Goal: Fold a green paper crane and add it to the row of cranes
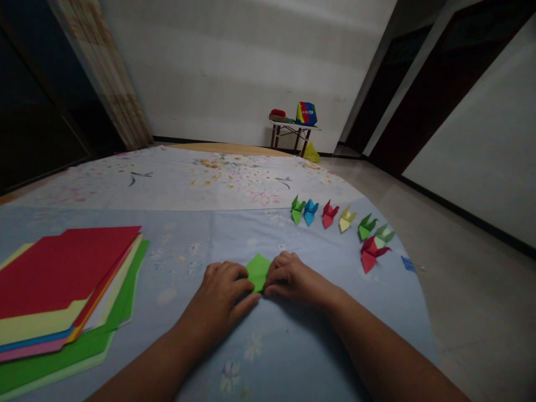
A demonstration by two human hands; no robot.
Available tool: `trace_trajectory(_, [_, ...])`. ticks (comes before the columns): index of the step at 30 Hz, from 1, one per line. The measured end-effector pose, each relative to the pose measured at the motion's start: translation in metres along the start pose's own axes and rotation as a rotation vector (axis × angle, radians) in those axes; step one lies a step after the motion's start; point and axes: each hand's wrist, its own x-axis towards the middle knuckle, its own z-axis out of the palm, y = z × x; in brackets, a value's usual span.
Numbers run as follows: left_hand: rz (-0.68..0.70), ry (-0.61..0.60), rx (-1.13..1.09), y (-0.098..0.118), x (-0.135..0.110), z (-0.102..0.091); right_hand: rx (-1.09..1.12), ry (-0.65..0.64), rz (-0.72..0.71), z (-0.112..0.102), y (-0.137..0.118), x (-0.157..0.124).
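A small piece of folded green paper (258, 271) lies on the blue cloth between my hands, its pointed end facing away from me. My left hand (228, 290) grips its left edge, with the fingers curled over the paper and the thumb near the lower corner. On the other side, my right hand (293, 282) is closed with its fingertips pinching the right edge. The fingers hide both sides of the paper, so its exact folds cannot be made out.
Several folded paper cranes stand at the right, including a blue crane (310, 211) and a red crane (372, 253). A stack of coloured paper (62, 273) lies at the left. The table's rounded edge (412, 290) runs along the right. A small side table (293, 126) stands by the wall.
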Motion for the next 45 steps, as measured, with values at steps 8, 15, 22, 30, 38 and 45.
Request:
trace_trajectory(8, [-0.153,0.000,-0.138,0.001,0.007,0.007,-0.037,0.119,0.109,0.008,0.004,0.004])
trace_trajectory(15, [-0.210,0.046,-0.162,0.004,0.010,0.008,0.039,0.053,0.079,-0.007,0.010,-0.003])
trace_trajectory(22, [-0.253,0.086,-0.155,0.005,0.011,0.009,-0.021,0.079,0.149,-0.003,0.013,0.001])
trace_trajectory(30, [-0.270,0.107,-0.178,0.002,0.009,0.011,-0.099,0.105,0.149,0.003,0.011,0.004])
trace_trajectory(38, [-0.095,0.028,-0.063,0.000,0.001,0.007,-0.095,0.136,0.138,0.006,0.015,0.005])
trace_trajectory(45, [-0.031,-0.088,0.059,0.009,-0.004,0.000,-0.109,0.128,0.155,0.006,0.014,0.007])
